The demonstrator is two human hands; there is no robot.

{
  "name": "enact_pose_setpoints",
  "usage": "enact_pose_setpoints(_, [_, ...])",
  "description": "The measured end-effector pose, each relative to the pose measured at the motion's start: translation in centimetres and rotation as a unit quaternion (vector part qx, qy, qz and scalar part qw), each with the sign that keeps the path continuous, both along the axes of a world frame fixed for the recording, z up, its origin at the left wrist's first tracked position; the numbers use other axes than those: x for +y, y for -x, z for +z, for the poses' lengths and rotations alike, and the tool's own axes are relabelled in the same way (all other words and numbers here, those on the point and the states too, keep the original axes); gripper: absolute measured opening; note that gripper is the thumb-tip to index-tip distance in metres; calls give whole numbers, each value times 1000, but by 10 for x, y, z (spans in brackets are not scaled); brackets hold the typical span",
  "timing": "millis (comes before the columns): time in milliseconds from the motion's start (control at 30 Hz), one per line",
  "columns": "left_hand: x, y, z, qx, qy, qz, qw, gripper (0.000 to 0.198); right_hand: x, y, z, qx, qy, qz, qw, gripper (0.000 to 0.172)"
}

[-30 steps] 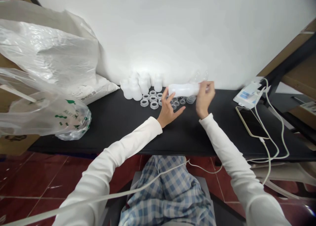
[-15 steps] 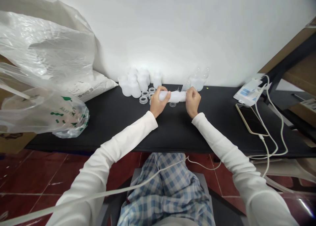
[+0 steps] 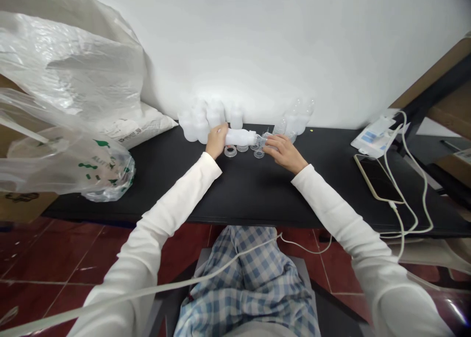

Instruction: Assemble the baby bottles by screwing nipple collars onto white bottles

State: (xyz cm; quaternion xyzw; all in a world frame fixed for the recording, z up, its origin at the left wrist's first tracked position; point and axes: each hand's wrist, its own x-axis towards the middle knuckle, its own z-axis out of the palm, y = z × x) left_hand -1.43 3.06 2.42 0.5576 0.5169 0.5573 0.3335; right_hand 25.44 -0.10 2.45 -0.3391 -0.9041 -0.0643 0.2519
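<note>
- since half a second ago, the right hand [image 3: 281,150] has uncurled from a fist, and the left hand [image 3: 217,140] has moved leftward with a white bottle [image 3: 239,137].
- nearest, checked cloth [image 3: 246,278] covers the lap.
- clear bag [image 3: 108,172] at the black table's [image 3: 235,194] left end: green lettering, too crumpled to read fully.
- left fingers wrap the bottle's base; it lies sideways above clear rings [image 3: 230,151].
- right fingers, loosely bent, are at its neck; cannot tell whether they grip anything.
- white parcel [image 3: 136,128]: dark print, too small to read.
- other bottles [image 3: 215,114] stand by the wall [image 3: 235,47].
</note>
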Motion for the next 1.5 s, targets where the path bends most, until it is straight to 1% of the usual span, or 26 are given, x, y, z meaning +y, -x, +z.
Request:
enact_pose_setpoints(100, [1, 7, -1, -17, 3, 29, 999, 38, 1, -8, 1, 35, -22, -42, 998, 38])
enact_pose_setpoints(200, [1, 7, -3, -43, -4, 26, 999, 44, 1, -18, 5, 87, -55, -98, 990, 31])
enact_pose_setpoints(233, [1, 7, -4, -48, -11, 22, 999, 47, 1, -23, 7, 100, -63, -121, 986, 33])
enact_pose_setpoints(367, [0, 5, -5, -69, -36, 19, 997, 58, 5, -44, 19, 152, -96, -209, 961, 51])
enact_pose_setpoints(467, [-2, 4, -4, -84, -46, 27, 995, 61, 16, -58, 21, 227, -103, -243, 937, 61])
enact_pose_setpoints(567, [-3, 2, -3, -95, -46, 32, 994, 62, 29, -67, 16, 293, -95, -229, 923, 67])
enact_pose_setpoints(700, [-4, 1, -2, -110, -51, 35, 992, 62, 41, -66, 3, 323, -93, -223, 915, 56])
enact_pose_setpoints(733, [-4, 1, -2, -113, -54, 36, 991, 62, 42, -65, -1, 309, -86, -224, 920, 54])
enact_pose_setpoints(800, [-3, 2, -3, -119, -57, 37, 991, 61, 43, -62, -7, 254, -46, -218, 941, 51])
enact_pose_setpoints(867, [-2, 3, -4, -119, -59, 36, 991, 61, 42, -60, -9, 192, 1, -208, 959, 48])
enact_pose_setpoints(900, [-2, 3, -4, -118, -60, 35, 991, 61, 41, -61, -9, 171, 12, -208, 963, 45])
enact_pose_setpoints(967, [-1, 3, -5, -114, -62, 35, 991, 62, 40, -63, -6, 147, -1, -224, 963, 39])
enact_pose_setpoints(1033, [-1, 3, -5, -109, -66, 36, 991, 63, 39, -66, -1, 130, -36, -246, 960, 36])
enact_pose_setpoints(1100, [-1, 3, -6, -102, -72, 35, 992, 67, 39, -67, 2, 124, -64, -259, 956, 35])
enact_pose_setpoints(1200, [-1, 2, -6, -95, -79, 30, 992, 72, 38, -65, 3, 123, -78, -255, 956, 36])
enact_pose_setpoints(1300, [0, 2, -7, -87, -80, 26, 993, 73, 34, -58, 3, 141, -97, -241, 955, 40])
enact_pose_setpoints(1400, [-2, 1, -8, -63, -83, 23, 994, 70, 23, -42, 3, 185, -121, -218, 951, 45])
enact_pose_setpoints(1467, [-7, -1, -8, -35, -114, 21, 993, 67, 13, -25, 2, 207, -99, -171, 958, 47])
enact_pose_setpoints(1500, [-10, -2, -8, -16, -144, 21, 989, 65, 8, -15, 1, 208, -68, -130, 967, 47])
